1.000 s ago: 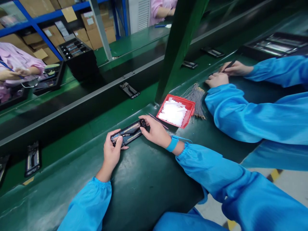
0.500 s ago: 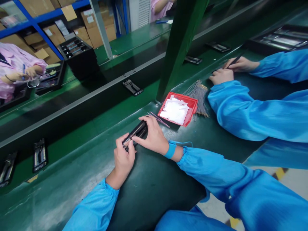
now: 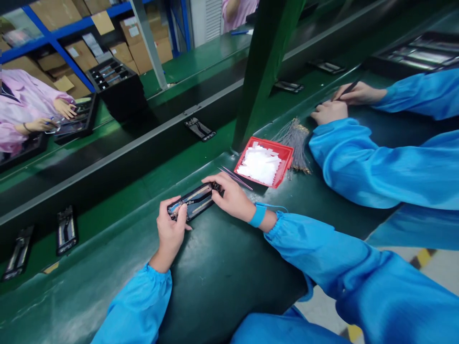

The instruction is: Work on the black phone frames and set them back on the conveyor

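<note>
Between my two hands is a black phone frame (image 3: 195, 199), its inner side facing up, with a dark ribbon cable running along it. My left hand (image 3: 170, 229) grips its left end, thumb on top. At the opposite end, my right hand (image 3: 233, 197) is closed on the frame, thumb over the near edge and fingers at the far corner. Just beyond my right hand lie thin tweezers (image 3: 238, 179), beside a red tray (image 3: 289, 165) of white paper-like pieces (image 3: 260, 164). A bundle of thin grey cables (image 3: 294, 141) lies behind that tray.
More phone frames (image 3: 200, 129) lie along the green belt, two of them at the left (image 3: 67, 230). A green post (image 3: 263, 71) rises beyond the red tray. At right, a co-worker's hands (image 3: 337, 105) hold a dark pen-like tool. Stacked black trays (image 3: 120, 91) stand across the line.
The phone frame has tilted so its inner face shows more fully, and my left hand has shifted slightly left. Frames on the belt have moved right. A co-worker's hands across the line moved apart.
</note>
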The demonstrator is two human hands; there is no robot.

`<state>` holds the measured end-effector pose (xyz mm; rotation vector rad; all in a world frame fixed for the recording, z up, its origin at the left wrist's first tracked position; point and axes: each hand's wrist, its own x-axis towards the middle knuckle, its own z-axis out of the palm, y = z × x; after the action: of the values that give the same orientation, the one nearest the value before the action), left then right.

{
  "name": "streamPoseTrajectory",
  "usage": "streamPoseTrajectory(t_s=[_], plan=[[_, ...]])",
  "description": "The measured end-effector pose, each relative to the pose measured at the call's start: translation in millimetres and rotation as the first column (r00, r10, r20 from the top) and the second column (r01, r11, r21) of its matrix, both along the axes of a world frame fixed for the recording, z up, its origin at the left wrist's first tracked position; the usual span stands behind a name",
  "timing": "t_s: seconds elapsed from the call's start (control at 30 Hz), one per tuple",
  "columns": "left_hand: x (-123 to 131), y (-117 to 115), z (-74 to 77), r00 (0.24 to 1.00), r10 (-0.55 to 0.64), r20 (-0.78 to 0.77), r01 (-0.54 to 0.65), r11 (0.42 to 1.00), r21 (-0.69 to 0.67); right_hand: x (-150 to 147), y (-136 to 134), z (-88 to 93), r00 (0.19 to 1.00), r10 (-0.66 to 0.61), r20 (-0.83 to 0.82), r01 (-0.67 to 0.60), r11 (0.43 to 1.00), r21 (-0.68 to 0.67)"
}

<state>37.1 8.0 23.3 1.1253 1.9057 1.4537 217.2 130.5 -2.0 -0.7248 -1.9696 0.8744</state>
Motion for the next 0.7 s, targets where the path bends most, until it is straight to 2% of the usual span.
streamPoseTrajectory(t_s=[0.07, 0.13, 0.2, 0.27, 0.33, 0.4, 0.47, 0.53, 0.6, 0.7], plan=[[-0.8, 1.7, 3.3, 0.999, 0.046, 0.004, -0.046, 0.999, -0.011, 0.1, -5.3, 3.7, 0.998, -0.019, 0.064, 0.014, 0.997, 0.080], [-1.8, 2.8, 4.3, 0.999, 0.040, 0.037, -0.039, 0.999, -0.033, 0.5, -12.7, 8.2, 0.984, -0.039, 0.176, 0.000, 0.975, 0.221], [-2.8, 3.3, 2.3, 0.995, -0.036, 0.089, 0.042, 0.997, -0.070, 1.5, -18.6, 12.0, 0.952, -0.023, 0.306, -0.087, 0.935, 0.343], [-3.2, 3.2, -1.8, 0.982, -0.128, 0.137, 0.144, 0.983, -0.114, 2.7, -21.2, 14.2, 0.917, 0.043, 0.397, -0.201, 0.908, 0.367], [-3.0, 3.4, -6.2, 0.966, -0.174, 0.193, 0.201, 0.971, -0.127, 3.4, -21.0, 15.2, 0.901, 0.111, 0.420, -0.262, 0.910, 0.322], [-3.0, 4.5, -9.0, 0.940, -0.170, 0.295, 0.198, 0.978, -0.067, 3.4, -20.4, 15.5, 0.907, 0.149, 0.393, -0.260, 0.934, 0.245], [-3.3, 6.6, -10.1, 0.884, -0.177, 0.433, 0.180, 0.983, 0.036, 2.7, -21.8, 14.7, 0.936, 0.148, 0.320, -0.198, 0.971, 0.131], [-3.4, 9.1, -10.7, 0.834, -0.220, 0.506, 0.195, 0.975, 0.103, 1.6, -25.8, 12.7, 0.964, 0.125, 0.234, -0.123, 0.992, -0.020], [-2.5, 10.5, -12.2, 0.851, -0.239, 0.468, 0.215, 0.971, 0.105, 0.5, -30.5, 9.9, 0.970, 0.148, 0.191, -0.125, 0.984, -0.127], [1.3, 9.3, -15.5, 0.922, -0.205, 0.329, 0.197, 0.979, 0.058, -1.2, -33.5, 6.5, 0.950, 0.282, 0.132, -0.254, 0.948, -0.195]])
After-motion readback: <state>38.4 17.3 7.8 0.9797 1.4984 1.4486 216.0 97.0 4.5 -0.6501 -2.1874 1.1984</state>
